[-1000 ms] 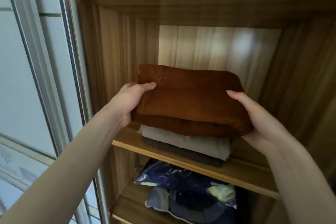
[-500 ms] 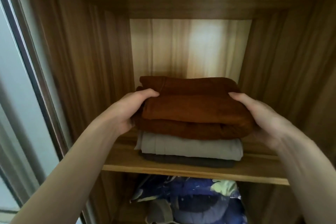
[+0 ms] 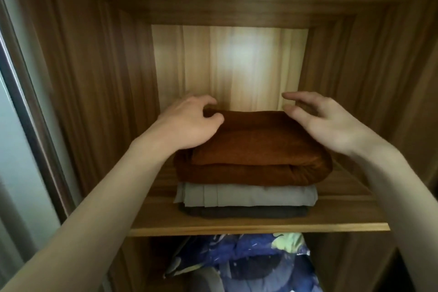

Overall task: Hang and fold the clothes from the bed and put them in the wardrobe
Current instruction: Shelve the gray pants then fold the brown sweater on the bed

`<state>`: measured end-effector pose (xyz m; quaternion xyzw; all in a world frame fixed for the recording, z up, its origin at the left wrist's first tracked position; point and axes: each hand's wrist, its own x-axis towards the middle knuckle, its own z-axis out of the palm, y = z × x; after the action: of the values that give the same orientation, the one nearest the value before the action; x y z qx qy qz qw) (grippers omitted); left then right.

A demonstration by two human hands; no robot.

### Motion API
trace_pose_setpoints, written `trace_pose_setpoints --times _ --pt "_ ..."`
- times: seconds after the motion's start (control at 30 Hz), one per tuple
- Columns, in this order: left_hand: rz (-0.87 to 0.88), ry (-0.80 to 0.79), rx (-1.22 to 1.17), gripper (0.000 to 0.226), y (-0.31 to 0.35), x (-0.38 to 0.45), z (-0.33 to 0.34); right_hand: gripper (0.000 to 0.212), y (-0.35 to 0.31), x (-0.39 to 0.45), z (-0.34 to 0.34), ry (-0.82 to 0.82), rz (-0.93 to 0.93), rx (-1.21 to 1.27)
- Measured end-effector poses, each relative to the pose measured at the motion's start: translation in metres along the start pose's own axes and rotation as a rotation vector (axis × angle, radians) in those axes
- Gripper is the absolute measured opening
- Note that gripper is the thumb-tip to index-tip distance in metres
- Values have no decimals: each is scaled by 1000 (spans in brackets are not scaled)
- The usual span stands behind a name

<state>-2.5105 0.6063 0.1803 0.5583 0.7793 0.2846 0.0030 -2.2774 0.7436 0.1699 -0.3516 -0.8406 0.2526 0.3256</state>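
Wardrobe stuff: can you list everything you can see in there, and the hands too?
Brown folded garment: one, rust brown, top of the pile on the shelf.
Grey folded garment: one, light grey, under the brown one.
Dark folded garment: one, charcoal, bottom of the pile.
Shelf: one, light wood, mid wardrobe.
Patterned bedding: one bundle, blue with green, compartment below.
Sliding door frame: one, dark, far left.
Left hand: grip on the brown garment's back left corner.
Right hand: fingers spread, above its back right corner.
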Motion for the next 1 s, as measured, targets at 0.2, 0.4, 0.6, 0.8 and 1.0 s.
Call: trace_pose_setpoints --times 0.2,0.4,0.6,0.8,1.0 --pt "-16 -236 53 74 -2 9 34 76 5 11 28 -217 123 -184" --pt "-33 -237 8 72 -13 8 44 67 16 13 34 -257 172 -115" --pt "3 -125 52 67 -10 2 50 63 27 -3 39 -81 90 -8" --pt "141 207 152 55 3 -22 55 57 25 -47 43 150 -18 4" --pt "361 368 255 61 41 -51 93 57 35 -110 27 517 -92 -261"
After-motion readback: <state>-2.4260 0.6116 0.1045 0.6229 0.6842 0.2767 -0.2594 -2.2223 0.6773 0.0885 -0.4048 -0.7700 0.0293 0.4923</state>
